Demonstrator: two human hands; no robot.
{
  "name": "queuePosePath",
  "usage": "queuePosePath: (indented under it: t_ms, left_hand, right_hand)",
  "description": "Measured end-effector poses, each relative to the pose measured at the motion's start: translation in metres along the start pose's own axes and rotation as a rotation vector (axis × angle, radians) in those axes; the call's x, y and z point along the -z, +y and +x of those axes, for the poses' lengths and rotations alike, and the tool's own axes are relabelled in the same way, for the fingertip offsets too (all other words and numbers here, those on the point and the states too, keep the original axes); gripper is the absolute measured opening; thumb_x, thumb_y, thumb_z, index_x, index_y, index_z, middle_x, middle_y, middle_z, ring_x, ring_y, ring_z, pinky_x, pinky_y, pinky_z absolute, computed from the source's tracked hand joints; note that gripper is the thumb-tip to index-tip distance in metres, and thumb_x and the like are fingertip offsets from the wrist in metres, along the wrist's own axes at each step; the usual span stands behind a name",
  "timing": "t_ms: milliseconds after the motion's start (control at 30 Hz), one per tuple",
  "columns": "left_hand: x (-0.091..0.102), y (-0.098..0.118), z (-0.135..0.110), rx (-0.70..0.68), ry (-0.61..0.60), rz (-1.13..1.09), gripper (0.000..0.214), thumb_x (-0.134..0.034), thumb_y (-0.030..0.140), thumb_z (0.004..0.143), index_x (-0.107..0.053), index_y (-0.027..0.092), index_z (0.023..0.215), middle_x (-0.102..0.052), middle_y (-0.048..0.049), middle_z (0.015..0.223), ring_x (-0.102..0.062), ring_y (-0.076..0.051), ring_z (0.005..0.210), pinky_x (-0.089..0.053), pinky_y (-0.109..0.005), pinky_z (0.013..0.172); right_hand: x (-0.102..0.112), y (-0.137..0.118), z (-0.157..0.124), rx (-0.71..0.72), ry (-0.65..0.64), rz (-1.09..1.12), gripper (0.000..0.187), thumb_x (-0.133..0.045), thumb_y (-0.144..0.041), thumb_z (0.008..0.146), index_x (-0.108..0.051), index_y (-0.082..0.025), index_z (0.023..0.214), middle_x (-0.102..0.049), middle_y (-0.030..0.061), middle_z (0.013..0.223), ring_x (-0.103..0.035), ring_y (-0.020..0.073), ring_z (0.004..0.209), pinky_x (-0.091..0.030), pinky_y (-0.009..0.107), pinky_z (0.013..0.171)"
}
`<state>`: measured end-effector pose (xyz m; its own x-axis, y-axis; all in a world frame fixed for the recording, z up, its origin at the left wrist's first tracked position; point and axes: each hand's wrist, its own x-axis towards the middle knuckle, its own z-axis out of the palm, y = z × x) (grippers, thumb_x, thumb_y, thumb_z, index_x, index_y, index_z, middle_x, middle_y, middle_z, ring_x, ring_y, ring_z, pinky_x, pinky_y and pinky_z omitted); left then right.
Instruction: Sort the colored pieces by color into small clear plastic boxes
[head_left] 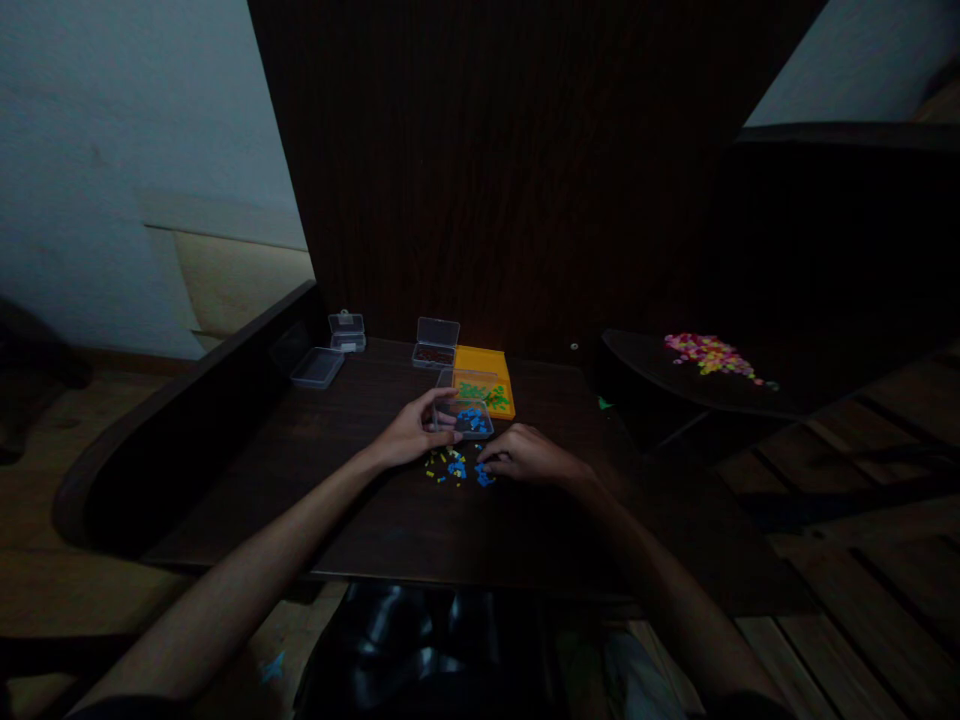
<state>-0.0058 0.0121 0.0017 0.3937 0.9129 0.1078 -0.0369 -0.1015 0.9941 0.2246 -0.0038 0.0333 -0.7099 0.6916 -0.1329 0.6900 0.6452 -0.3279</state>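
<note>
The left hand (411, 432) gripped the clear box (478, 436), probably light, stiff and best held by opposite walls, over the desk (420, 535) in from its near edge, though whether the right hand (536, 456) pinched any blue pieces (484, 477) was unclear.

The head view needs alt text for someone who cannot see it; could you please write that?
A person's left hand holds a clear box with blue pieces inside; the right hand is at loose blue pieces on a dark table. Beyond, an orange case holds green pieces; a pink-and-yellow pile lies at picture right.
</note>
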Motion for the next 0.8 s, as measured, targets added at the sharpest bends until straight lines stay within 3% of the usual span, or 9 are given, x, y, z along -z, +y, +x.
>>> queuePosePath:
  t_ms: [300,467,567,800]
  left_hand:
    - [-0.001,0.002,0.0,0.011,0.0,0.0,0.072,-0.082,0.019,0.063,-0.051,0.019,0.127,-0.06,-0.0106,0.115,-0.062,-0.017,0.092,-0.053,-0.04,0.086]
    - [-0.001,0.003,0.0,0.015,0.006,-0.002,0.073,-0.082,0.02,0.062,-0.051,0.018,0.128,-0.061,-0.0092,0.111,-0.061,-0.018,0.093,-0.052,-0.042,0.088]
    - [-0.001,0.002,0.0,0.009,-0.008,-0.004,0.074,-0.082,0.021,0.062,-0.05,0.018,0.128,-0.062,-0.0086,0.107,-0.061,-0.019,0.093,-0.052,-0.043,0.088]
    - [-0.002,0.003,-0.001,0.02,-0.057,-0.057,0.074,-0.081,0.019,0.063,-0.047,0.018,0.129,-0.062,-0.0082,0.108,-0.062,-0.016,0.091,-0.052,-0.039,0.086]
  right_hand:
    - [0.0,0.003,-0.003,0.037,0.016,-0.004,0.018,-0.058,-0.022,0.087,-0.074,-0.021,0.095,-0.07,-0.0003,0.074,-0.057,0.0101,0.062,-0.035,0.02,0.061]
    - [0.018,0.0,-0.011,0.019,0.024,0.116,0.018,-0.059,-0.028,0.087,-0.073,-0.017,0.092,-0.058,-0.0035,0.061,-0.045,0.0077,0.052,-0.031,0.02,0.055]
    - [0.03,-0.002,-0.011,0.021,0.114,0.174,0.021,-0.061,-0.03,0.086,-0.072,-0.014,0.092,-0.051,-0.0053,0.056,-0.04,0.0069,0.05,-0.029,0.019,0.053]
    - [0.034,-0.005,0.016,0.023,0.215,0.038,0.017,-0.061,-0.025,0.087,-0.072,-0.016,0.096,-0.058,-0.0019,0.064,-0.046,0.0089,0.057,-0.03,0.02,0.057]
